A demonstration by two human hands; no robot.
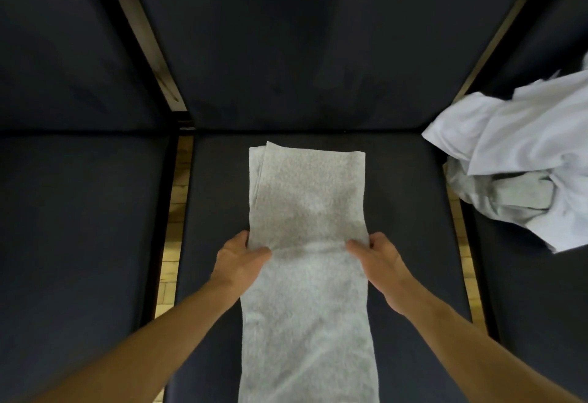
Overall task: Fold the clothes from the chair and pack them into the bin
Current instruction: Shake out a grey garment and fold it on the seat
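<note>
Two bare forearms reach forward from the bottom corners of the view, meeting a long grey towel (pixel 307 291) that lies flat down the middle of a dark padded seat (pixel 410 211). Its near end runs out of view at the bottom edge, between the forearms, and its far end lies well beyond the hands, squared off, with the edges of folded layers showing at its far left corner. Left hand (pixel 239 258) grips the towel's left edge about halfway along, its thumb lying on top of the cloth and pointing inward, its fingers curled round the edge and partly tucked beneath. Right hand (pixel 378 258) grips the opposite edge at the same level, its thumb likewise on top and pointing toward the other hand, fingers wrapped round the edge. Between the two thumbs a soft ridge crosses the towel from side to side. Far out to the right of the right hand, a loose heap of white clothes (pixel 521 154) is piled on the neighbouring seat, touching nothing the hands hold; a grey piece (pixel 515 197) shows among its folds. To the left of the left hand, a narrow gap between seats shows a strip of pale brick floor (pixel 173 230). Beyond both hands rise dark upholstered backrests (pixel 302 36).
</note>
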